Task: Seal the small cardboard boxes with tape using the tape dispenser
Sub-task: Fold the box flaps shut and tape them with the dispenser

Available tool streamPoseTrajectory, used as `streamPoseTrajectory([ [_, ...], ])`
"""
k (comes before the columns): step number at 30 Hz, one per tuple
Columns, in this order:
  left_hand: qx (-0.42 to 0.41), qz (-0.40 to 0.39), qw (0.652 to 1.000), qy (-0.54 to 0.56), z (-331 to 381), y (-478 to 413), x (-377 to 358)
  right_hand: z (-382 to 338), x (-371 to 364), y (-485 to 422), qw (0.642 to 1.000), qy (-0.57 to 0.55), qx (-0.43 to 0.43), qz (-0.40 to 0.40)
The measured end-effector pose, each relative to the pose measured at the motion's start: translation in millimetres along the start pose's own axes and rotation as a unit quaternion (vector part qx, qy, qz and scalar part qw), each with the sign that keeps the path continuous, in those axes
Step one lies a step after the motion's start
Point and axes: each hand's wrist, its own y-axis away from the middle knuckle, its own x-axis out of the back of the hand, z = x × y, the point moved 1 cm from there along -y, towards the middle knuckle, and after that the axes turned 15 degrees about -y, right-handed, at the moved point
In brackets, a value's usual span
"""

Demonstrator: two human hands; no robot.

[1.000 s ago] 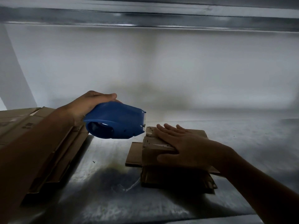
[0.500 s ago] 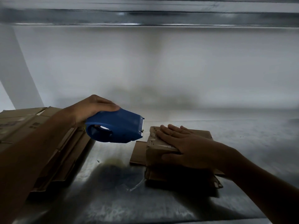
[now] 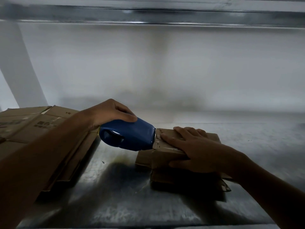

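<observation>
Fingers (image 3: 171, 140) of the right hand (image 3: 196, 147) lie straight and flat on a small cardboard box (image 3: 165, 155), pressing its flaps down. The left hand (image 3: 113, 113) curls round a blue tape dispenser (image 3: 130, 136), whose nose touches the box's left top edge. Taping seems about to begin and calls for a steady pull across the seam. The box is on a metal shelf (image 3: 115, 187), with flattened cartons (image 3: 41, 123) on the left.
</observation>
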Motion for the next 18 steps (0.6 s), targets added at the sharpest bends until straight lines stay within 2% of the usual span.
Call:
streamPoseTrajectory([
  [10, 0.014, -0.038, 0.996, -0.085, 14, -18, 7, 1, -1, -2, 1.0, -0.003, 0.001, -0.008],
  [18, 0.024, -0.055, 0.994, -0.092, 22, -23, 11, 1, 0, -3, 1.0, 0.004, 0.008, -0.009],
])
